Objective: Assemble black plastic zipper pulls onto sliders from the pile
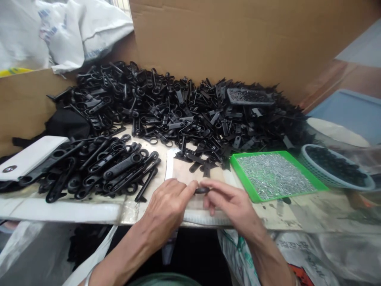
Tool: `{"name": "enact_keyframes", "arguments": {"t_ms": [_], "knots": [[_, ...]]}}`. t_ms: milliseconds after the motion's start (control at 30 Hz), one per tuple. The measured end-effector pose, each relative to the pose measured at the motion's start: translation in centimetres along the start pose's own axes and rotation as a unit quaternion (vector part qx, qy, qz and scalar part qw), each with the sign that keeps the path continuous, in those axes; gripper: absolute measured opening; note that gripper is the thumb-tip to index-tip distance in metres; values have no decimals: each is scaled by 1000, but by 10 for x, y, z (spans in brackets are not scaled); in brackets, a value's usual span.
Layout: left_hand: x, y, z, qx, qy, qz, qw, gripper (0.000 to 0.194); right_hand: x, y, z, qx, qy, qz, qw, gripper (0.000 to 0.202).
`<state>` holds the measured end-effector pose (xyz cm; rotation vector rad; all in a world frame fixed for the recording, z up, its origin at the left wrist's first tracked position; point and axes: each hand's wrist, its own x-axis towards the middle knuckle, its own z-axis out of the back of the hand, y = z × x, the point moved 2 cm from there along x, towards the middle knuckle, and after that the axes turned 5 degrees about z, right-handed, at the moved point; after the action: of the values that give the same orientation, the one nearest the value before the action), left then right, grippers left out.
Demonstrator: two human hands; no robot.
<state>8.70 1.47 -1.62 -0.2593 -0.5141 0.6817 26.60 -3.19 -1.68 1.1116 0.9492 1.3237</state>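
Close to the table's front edge, my two hands meet over a small black plastic part (203,190). My left hand (170,201) is closed, thumb and fingertips at the part's left end, and it hides much of the piece. From the other side, the thumb and index finger of my right hand (233,202) pinch the part. Just beyond the fingers lie a few flat black plastic pieces (196,159) on a pale board (183,169). Right of my right hand sits a green tray (254,194) full of small silvery metal pins (276,174).
A big heap of black plastic parts (166,107) spreads along the cardboard wall (223,39), with a small dark tray (250,96) on it. Longer black handle-like pieces (104,167) pile at left by a white box (32,157). A basket (369,182) of dark parts stands right.
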Motion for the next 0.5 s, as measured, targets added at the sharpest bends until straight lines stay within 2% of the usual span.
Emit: {"name": "enact_keyframes", "arguments": {"t_ms": [67, 100, 167, 233, 300, 367, 433, 500], "knots": [[0, 0, 6, -92, 13, 102, 990, 28, 15, 1, 20, -173, -56, 47, 982, 28], [0, -1, 9, -155, 33, 158, 975, 24, 24, 0, 27, -279, -80, 78, 954, 26], [-1, -2, 14, -308, 79, 249, 915, 21, 43, -5, 35, -436, -78, 106, 890, 25], [-2, -4, 15, -461, 100, 302, 829, 21, 62, -13, 34, -494, -53, 102, 862, 23], [-4, -5, 13, -574, 95, 331, 743, 28, 76, -18, 33, -488, -49, 94, 866, 21], [-6, -4, 10, -641, 91, 337, 684, 37, 85, -17, 35, -476, -59, 92, 873, 21], [-8, -3, 9, -676, 85, 333, 652, 42, 84, -13, 40, -454, -79, 93, 883, 21], [-10, -1, 7, -687, 70, 341, 638, 51, 73, -7, 46, -369, -118, 74, 919, 20]]}}
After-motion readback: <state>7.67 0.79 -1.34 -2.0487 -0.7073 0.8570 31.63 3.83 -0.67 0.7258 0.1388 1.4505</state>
